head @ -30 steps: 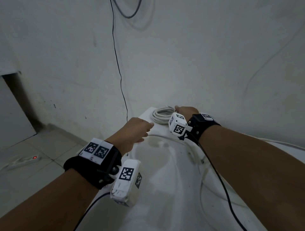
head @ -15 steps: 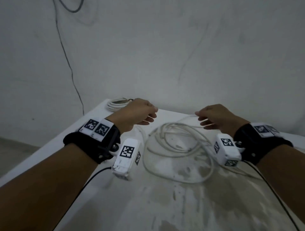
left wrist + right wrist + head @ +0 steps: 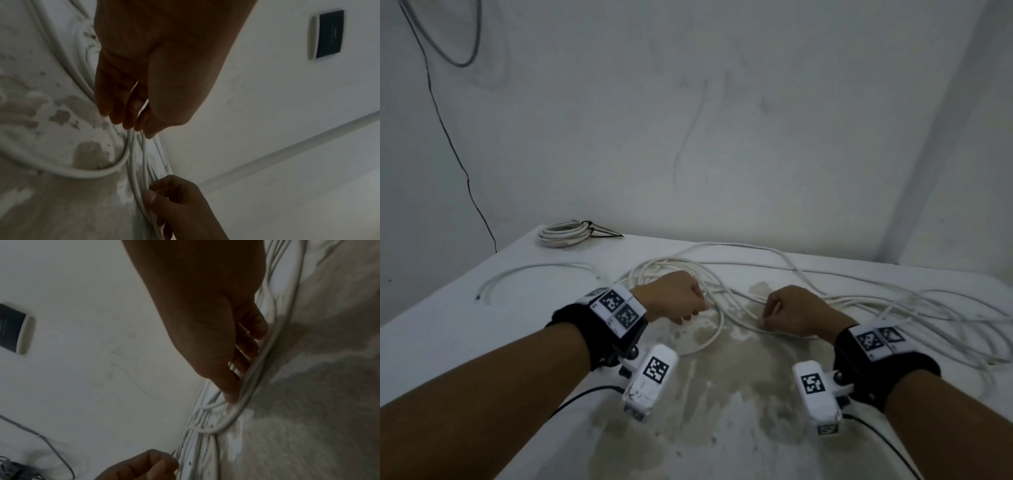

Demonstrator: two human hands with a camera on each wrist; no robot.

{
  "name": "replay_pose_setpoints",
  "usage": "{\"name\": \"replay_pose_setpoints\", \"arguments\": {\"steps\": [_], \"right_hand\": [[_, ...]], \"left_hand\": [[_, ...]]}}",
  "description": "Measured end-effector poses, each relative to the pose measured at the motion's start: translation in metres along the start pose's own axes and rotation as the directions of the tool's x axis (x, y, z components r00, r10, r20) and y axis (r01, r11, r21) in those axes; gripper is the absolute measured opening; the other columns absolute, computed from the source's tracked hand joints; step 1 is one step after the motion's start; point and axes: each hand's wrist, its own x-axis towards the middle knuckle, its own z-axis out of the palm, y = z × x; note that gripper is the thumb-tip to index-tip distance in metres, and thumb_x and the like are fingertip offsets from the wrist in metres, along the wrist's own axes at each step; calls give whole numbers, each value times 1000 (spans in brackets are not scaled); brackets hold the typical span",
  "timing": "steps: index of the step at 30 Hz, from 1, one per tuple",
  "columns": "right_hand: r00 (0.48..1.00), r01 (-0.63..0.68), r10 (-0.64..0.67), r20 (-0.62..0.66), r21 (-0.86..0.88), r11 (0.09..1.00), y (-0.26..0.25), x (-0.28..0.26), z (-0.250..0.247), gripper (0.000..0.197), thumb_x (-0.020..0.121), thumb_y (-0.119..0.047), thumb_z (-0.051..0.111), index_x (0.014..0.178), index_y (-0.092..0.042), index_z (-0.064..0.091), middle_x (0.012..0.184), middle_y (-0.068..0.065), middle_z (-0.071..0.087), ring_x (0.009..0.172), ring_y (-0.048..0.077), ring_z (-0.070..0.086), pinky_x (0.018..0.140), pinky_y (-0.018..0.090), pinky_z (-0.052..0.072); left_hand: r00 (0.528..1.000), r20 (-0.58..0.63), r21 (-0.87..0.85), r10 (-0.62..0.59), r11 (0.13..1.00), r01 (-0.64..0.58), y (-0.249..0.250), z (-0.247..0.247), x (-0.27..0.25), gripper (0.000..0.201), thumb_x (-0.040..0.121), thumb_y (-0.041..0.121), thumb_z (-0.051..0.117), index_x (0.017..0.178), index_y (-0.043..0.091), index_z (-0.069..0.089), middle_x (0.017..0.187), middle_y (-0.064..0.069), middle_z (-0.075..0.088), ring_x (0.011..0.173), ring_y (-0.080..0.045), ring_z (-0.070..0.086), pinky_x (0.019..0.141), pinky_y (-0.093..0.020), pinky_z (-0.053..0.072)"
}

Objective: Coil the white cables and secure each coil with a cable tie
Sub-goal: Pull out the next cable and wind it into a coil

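A long white cable (image 3: 721, 325) lies in loose, tangled loops across the middle and right of the white table (image 3: 482, 342). My left hand (image 3: 690, 317) is curled over the left side of the loops; the left wrist view shows its fingertips (image 3: 131, 125) and thumb pinching a few strands (image 3: 133, 154). About a hand's width to the right, my right hand (image 3: 765, 318) pinches a strand lying on the table; the right wrist view shows its fingers (image 3: 242, 363) against the cable (image 3: 252, 373). A finished white coil (image 3: 563, 233) with a black tie (image 3: 599, 233) lies at the far left corner.
A short loose piece of white cable (image 3: 534, 270) curves across the left part of the table. The table top is stained near its front middle. The table stands against the wall behind it, where a thin black wire (image 3: 448, 137) hangs at the left.
The view has swung right, from the finished coil at the corner. Both hands have left that corner, come down on the loose cable and closed on its strands.
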Motion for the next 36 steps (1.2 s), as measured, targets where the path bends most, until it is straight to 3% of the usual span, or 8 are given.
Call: {"name": "replay_pose_setpoints", "arguments": {"steps": [8,12,18,24,26,29,33,36], "right_hand": [[996,-13,25,-84,138,990,6,10,-4,36,98,-35,56,86,-4,72,82,6,74,71,19,64,58,24,46],[992,-25,16,-124,-72,997,10,16,-1,34,90,-49,62,104,-18,65,111,-1,65,104,20,60,81,30,44],[988,138,-139,-61,-21,990,-6,19,18,29,88,-48,64,85,-19,63,89,-5,62,85,16,60,67,28,40],[924,204,-149,-353,124,971,-40,15,-17,20,97,-36,56,90,-18,55,80,1,60,81,26,56,66,33,37],[899,284,-227,-374,104,953,-57,5,-25,16,96,-32,58,95,-16,55,83,5,62,79,28,57,65,36,41],[883,316,-248,-399,116,942,-59,-5,-23,12,98,-24,55,90,-15,52,85,8,64,79,30,58,62,36,39],[887,189,-162,-432,20,982,-35,-16,-14,18,99,-25,50,84,-14,56,81,5,65,78,30,60,60,35,39],[819,-170,80,-567,-107,980,-1,-22,-12,25,98,-35,45,96,-14,60,100,13,66,91,34,59,73,36,44]], "left_hand": [[999,8,86,-44,995,43,5,27,-7,33,95,23,62,98,-9,68,89,-21,69,68,-23,61,53,-23,52],[997,8,75,-75,994,74,-1,28,-10,31,96,23,63,98,-7,69,81,-13,66,64,-19,59,53,-22,52],[997,4,29,-82,996,82,-7,28,-15,26,97,22,61,99,-3,66,78,-8,65,62,-17,58,52,-23,50],[989,-104,-530,-107,847,36,33,6,1,44,104,45,41,108,5,59,98,-15,71,78,-24,68,70,-33,55],[989,-136,-655,-50,754,-52,56,-5,6,34,105,35,42,103,6,58,97,-17,72,84,-25,70,78,-36,56],[952,-293,-716,-91,680,-156,82,-18,8,10,100,4,49,95,0,56,83,-18,62,67,-20,68,59,-28,58],[891,-365,-822,-269,543,-173,95,-33,3,16,98,-8,45,84,-3,50,77,-17,51,61,-22,60,43,-29,57],[862,-408,-827,-300,523,-209,91,-49,-4,25,98,-10,35,78,0,48,75,-14,49,62,-21,54,44,-28,57]]}}
